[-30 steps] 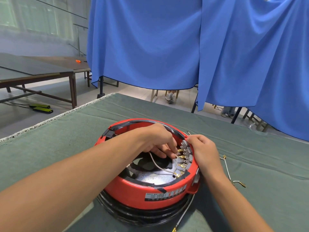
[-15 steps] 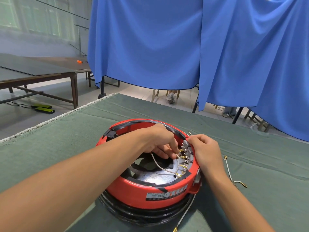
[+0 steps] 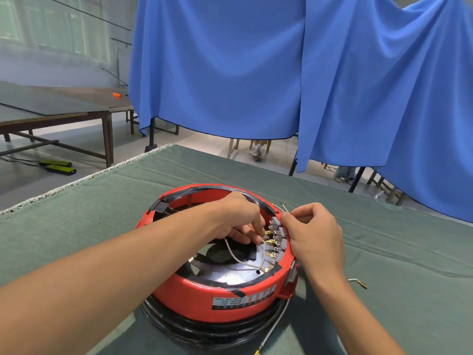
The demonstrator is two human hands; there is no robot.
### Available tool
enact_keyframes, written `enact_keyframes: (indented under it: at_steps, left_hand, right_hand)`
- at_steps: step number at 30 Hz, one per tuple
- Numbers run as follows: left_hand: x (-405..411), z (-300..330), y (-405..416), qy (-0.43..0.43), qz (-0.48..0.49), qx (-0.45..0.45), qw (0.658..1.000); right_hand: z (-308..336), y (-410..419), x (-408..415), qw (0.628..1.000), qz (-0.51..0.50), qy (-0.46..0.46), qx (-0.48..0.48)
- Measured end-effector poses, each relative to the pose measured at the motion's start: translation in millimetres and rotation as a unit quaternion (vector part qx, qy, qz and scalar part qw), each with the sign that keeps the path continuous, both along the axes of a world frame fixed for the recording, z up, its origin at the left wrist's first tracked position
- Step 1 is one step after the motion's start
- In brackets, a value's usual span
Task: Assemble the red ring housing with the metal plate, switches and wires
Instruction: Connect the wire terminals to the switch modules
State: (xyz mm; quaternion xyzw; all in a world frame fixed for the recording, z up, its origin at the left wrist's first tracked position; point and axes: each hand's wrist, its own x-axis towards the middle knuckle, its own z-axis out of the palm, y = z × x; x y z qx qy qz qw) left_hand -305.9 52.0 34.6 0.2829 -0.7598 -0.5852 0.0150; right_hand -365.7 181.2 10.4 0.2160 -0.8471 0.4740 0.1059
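A: Where's the housing [image 3: 204, 295]?
B: Near centre of the green cloth [image 3: 396, 252], sat on a black base [image 3: 204, 331]. Open top.

A: What's inside?
B: Metal plate [image 3: 230, 276] at the bottom w/ dark pieces on it. Row of switches [image 3: 277, 239] w/ brass terminals along the inner right wall. White wire [image 3: 234, 254] loops from the lowest terminal up to the left hand [image 3: 239, 219].

A: Hands?
B: Left reaches in over the rim, fingers curled, tips pinching a brass connector [image 3: 267, 241] at the switch row. Right hand [image 3: 313, 234] is on the right rim, fingers curled, thumb and forefinger pinching a thin wire end [image 3: 284, 207] at the far-right edge. Can't tell if the palm presses the housing.

A: Anything loose outside?
B: One wire w/ brass tip [image 3: 358, 282] on the cloth, right of the right wrist. Another wire [image 3: 272, 331] trails from the housing's near-right side toward the near edge.

A: Edges, room?
B: Cloth's frayed edge [image 3: 102, 172] runs far-left. Bare cloth left, right and far of the housing. Blue curtain [image 3: 256, 73] hangs beyond the far edge; brown tables [image 3: 51, 116] far left across the floor.
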Motion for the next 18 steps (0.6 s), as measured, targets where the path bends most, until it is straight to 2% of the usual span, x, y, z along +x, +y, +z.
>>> enact_keyframes:
  at_steps: [18]
  left_hand:
    - [3.1, 1.1, 3.0, 0.0, 0.0, 0.017, 1.0]
  right_hand:
    - [-1.1, -0.7, -2.0, 1.0, -0.022, 0.021, 0.0]
